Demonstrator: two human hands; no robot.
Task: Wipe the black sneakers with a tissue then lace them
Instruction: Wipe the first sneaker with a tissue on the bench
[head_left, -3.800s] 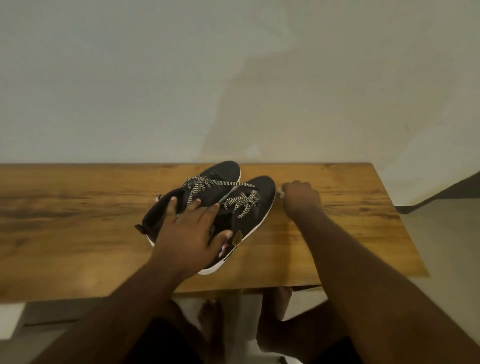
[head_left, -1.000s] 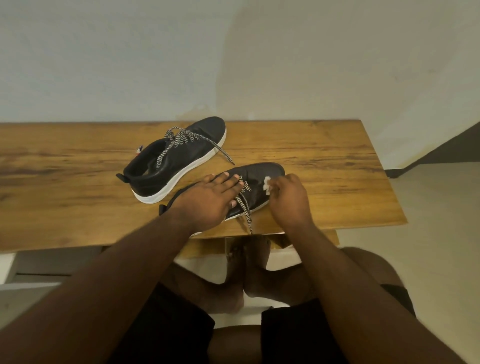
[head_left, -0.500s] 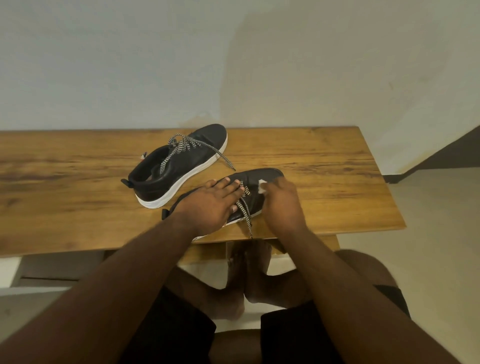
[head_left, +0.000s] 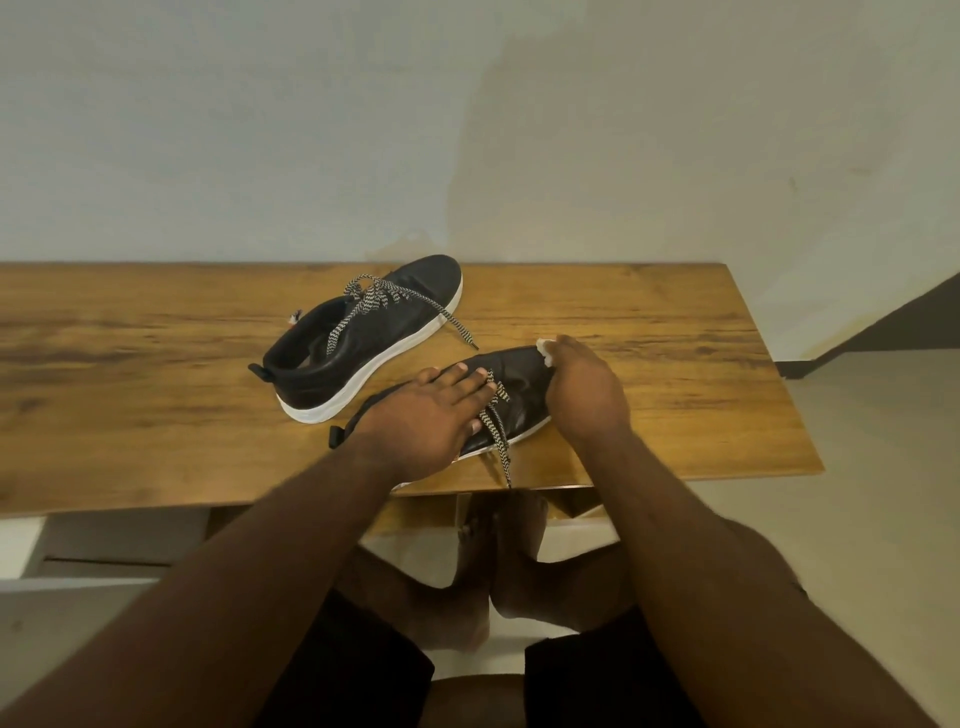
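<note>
Left hand (head_left: 426, 415): reached forward, fingers spread flat, pressing the near sneaker (head_left: 514, 389) at the table (head_left: 675, 415) front edge.
Right hand (head_left: 584, 392): curled, pinching the tissue (head_left: 545, 347) against that sneaker's toe.
Far sneaker (head_left: 363, 338): just behind, untouched.

Both sneakers are black with white soles: the far sneaker (head_left: 374, 338) and the near sneaker (head_left: 514, 395). Their laces (head_left: 382, 301) carry a black-and-white zigzag pattern. The tissue (head_left: 545, 347) is white. The table (head_left: 156, 364) is warm brown with dark wood grain, against a pale grey wall (head_left: 260, 130).
</note>
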